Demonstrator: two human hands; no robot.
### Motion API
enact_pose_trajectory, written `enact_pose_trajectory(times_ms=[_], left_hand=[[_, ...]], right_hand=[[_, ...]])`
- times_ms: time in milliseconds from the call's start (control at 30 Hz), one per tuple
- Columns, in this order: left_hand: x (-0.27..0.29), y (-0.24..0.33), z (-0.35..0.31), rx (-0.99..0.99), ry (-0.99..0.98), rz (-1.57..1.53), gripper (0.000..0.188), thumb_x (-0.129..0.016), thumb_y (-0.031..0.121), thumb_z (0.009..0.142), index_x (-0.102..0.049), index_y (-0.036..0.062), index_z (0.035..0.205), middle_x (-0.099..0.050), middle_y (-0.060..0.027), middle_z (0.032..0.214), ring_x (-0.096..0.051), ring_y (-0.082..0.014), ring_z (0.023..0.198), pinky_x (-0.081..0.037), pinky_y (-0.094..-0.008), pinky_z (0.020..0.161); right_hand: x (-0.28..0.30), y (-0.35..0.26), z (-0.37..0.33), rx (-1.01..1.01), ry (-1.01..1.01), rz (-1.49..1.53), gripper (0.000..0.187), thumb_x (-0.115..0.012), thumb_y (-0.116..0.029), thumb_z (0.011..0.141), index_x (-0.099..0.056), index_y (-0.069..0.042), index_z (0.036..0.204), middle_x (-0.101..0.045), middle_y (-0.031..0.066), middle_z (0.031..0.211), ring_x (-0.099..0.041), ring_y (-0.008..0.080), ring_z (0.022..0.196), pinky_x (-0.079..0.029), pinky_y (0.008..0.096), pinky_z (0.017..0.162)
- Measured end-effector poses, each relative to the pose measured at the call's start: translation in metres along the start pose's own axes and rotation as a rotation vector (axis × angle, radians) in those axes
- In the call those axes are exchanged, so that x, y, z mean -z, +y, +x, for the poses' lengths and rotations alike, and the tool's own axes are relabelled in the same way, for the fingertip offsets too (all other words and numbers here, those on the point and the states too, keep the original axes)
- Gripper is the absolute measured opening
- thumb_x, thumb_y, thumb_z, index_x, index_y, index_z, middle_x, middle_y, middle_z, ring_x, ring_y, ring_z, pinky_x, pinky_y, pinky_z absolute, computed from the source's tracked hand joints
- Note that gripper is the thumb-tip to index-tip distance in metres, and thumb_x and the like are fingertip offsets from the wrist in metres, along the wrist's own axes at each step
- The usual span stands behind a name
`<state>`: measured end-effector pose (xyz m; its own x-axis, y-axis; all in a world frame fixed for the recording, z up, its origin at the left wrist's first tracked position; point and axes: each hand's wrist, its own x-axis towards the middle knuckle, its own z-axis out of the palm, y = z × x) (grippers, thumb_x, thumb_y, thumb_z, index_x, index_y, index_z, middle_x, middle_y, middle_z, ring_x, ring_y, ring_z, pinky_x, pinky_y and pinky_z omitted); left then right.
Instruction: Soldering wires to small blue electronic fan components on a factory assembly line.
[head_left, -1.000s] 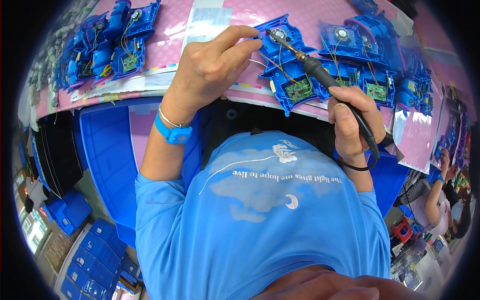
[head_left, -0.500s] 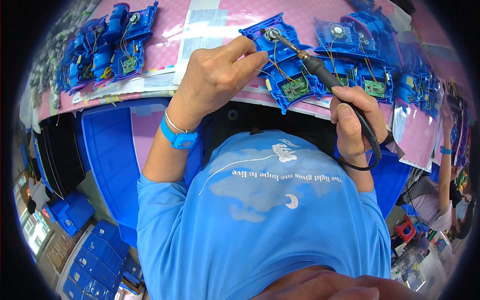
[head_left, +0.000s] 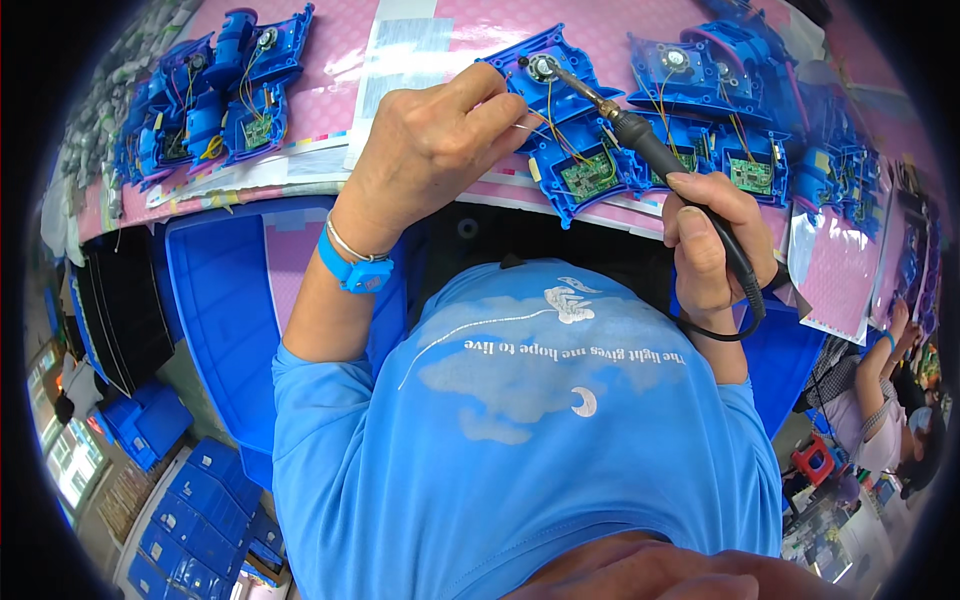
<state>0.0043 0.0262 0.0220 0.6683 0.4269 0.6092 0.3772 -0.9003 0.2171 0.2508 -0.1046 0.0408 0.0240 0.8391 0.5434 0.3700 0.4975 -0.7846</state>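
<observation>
My right hand (head_left: 715,235) grips the dark handle of a soldering iron (head_left: 650,150). The iron's tip meets, or nearly meets, a round silver speaker-like part (head_left: 543,68) in an opened blue plastic housing (head_left: 535,45). Thin wires run from that part down to a green circuit board (head_left: 590,178) in the nearer blue shell. At the housing's left edge, my left hand (head_left: 435,140) is closed in a pinch. A thin pale wire (head_left: 527,126) sticks out by its fingertips; the rest is hidden inside the fingers.
Several similar blue housings with boards and wires lie to the right (head_left: 730,90) and in a left cluster (head_left: 210,95). Pink patterned sheeting (head_left: 335,60) covers the table. A blue bin (head_left: 225,330) stands below its edge. At far right a co-worker's hand (head_left: 898,325) shows.
My left hand has shifted slightly left, away from the wires. The soldering iron stays almost still, its tip by the round part. The co-worker's arm at far right has lowered.
</observation>
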Motion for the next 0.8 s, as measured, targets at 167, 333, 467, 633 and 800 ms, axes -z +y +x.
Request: enact_pose_trajectory(times_ms=[167, 333, 467, 633, 800], left_hand=[[0.001, 0.000, 0.001, 0.030, -0.061, -0.077, 0.017, -0.081, 0.014, 0.083, -0.070, 0.0062, 0.093, -0.064, -0.0048, 0.084, -0.068, -0.0191, 0.065, -0.052, -0.0309, 0.052], [0.000, 0.000, 0.002, 0.029, -0.016, -0.045, 0.019, -0.080, 0.012, 0.081, -0.069, 0.0062, 0.095, -0.065, -0.0051, 0.088, -0.069, -0.0190, 0.066, -0.053, -0.0301, 0.054], [-0.002, -0.005, 0.005, -0.085, 0.018, 0.001, 0.020, -0.077, 0.008, 0.079, -0.068, 0.0065, 0.097, -0.068, -0.0051, 0.094, -0.070, -0.0190, 0.069, -0.054, -0.0301, 0.054], [-0.005, -0.008, 0.001, -0.114, 0.009, 0.023, 0.022, -0.074, 0.006, 0.078, -0.068, 0.0064, 0.100, -0.069, -0.0053, 0.098, -0.070, -0.0197, 0.071, -0.054, -0.0298, 0.053], [-0.011, -0.011, -0.002, -0.160, 0.075, 0.052, 0.025, -0.073, 0.007, 0.077, -0.068, 0.0056, 0.101, -0.070, -0.0062, 0.101, -0.071, -0.0197, 0.071, -0.054, -0.0294, 0.053]], right_hand=[[0.001, 0.001, -0.002, -0.001, 0.003, 0.003, 0.029, -0.061, -0.012, 0.095, -0.065, 0.009, 0.114, -0.059, 0.0102, 0.075, -0.052, 0.0124, 0.059, -0.039, 0.0270, 0.053], [0.000, -0.002, -0.004, -0.083, 0.075, 0.060, 0.021, -0.069, -0.005, 0.084, -0.073, 0.005, 0.103, -0.073, 0.0145, 0.085, -0.065, 0.0194, 0.069, -0.050, 0.0300, 0.063], [0.001, -0.003, -0.002, -0.098, 0.056, 0.040, 0.021, -0.069, -0.005, 0.083, -0.073, 0.005, 0.102, -0.072, 0.0141, 0.083, -0.065, 0.0189, 0.067, -0.050, 0.0297, 0.061], [0.000, -0.003, -0.001, -0.102, 0.023, 0.033, 0.022, -0.069, -0.005, 0.082, -0.073, 0.004, 0.102, -0.071, 0.0132, 0.080, -0.064, 0.0189, 0.064, -0.049, 0.0291, 0.059], [-0.001, 0.001, 0.001, -0.025, -0.053, -0.008, 0.027, -0.059, -0.007, 0.091, -0.066, 0.008, 0.112, -0.060, 0.0099, 0.073, -0.054, 0.0127, 0.060, -0.040, 0.0269, 0.054]])
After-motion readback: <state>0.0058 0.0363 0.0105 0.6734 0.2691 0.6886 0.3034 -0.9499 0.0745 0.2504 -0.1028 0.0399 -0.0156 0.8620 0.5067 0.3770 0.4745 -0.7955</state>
